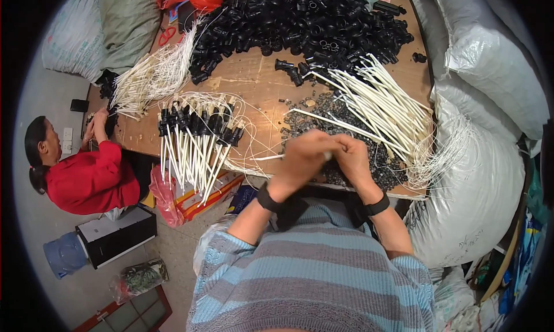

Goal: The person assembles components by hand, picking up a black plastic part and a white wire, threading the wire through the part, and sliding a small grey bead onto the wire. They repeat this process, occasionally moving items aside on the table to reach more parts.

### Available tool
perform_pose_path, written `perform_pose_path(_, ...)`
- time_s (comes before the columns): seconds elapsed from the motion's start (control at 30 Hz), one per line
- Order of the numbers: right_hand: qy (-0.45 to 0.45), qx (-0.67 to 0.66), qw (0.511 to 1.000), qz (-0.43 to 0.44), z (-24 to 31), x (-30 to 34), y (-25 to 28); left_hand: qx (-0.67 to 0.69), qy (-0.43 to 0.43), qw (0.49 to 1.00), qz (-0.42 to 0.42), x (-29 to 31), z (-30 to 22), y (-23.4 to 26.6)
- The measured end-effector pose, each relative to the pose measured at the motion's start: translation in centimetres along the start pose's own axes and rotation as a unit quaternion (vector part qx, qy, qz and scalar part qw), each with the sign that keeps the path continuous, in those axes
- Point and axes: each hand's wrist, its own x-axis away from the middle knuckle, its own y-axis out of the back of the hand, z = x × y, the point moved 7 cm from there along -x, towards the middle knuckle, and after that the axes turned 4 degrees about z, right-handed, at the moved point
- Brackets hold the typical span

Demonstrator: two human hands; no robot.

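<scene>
My left hand [299,162] is closed and slightly blurred, close to the table's near edge. A thin white tube [268,157] sticks out from its left side, and a pale tip shows between the two hands. Its fingertips meet those of my right hand [354,161], which is pinched; what lies in that pinch is too small to make out. Small dark metal-like pieces [381,173] are scattered under and around both hands. Beyond them, a loose bundle of white tubes with thin wires [375,104] lies toward the right.
Black plastic fittings [323,20] are heaped at the back. White tubes with black ends [199,124] overhang the front edge at left, near another wire bundle [156,78]. A person in red [95,179] works at far left. Large white sacks [473,176] stand at right.
</scene>
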Motion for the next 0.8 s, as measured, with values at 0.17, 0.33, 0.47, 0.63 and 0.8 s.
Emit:
perform_pose_path(0.17, 0.025, -0.030, 0.999, 0.013, 0.3, 0.3, -0.7, -0.089, -0.055, 0.994, 0.025, 0.6, -1.5, -1.1)
perform_pose_path(0.33, 0.097, 0.148, 0.980, -0.089, 3.0, 1.2, 0.0, 0.049, 0.073, 0.996, -0.027, 1.4, 1.6, 0.3)
perform_pose_path(0.47, 0.154, 0.212, 0.957, -0.127, 3.5, 1.6, 0.0, 0.118, 0.116, 0.985, -0.048, 2.1, 2.7, 0.0)
perform_pose_path(0.63, 0.192, 0.278, 0.933, -0.123, 4.0, 2.1, -0.7, 0.253, 0.226, 0.937, -0.085, 3.1, 4.5, -0.7)
perform_pose_path(0.8, 0.215, 0.361, 0.903, -0.086, 4.1, 2.6, -1.5, 0.208, 0.250, 0.944, -0.048, 2.7, 4.6, -0.4)
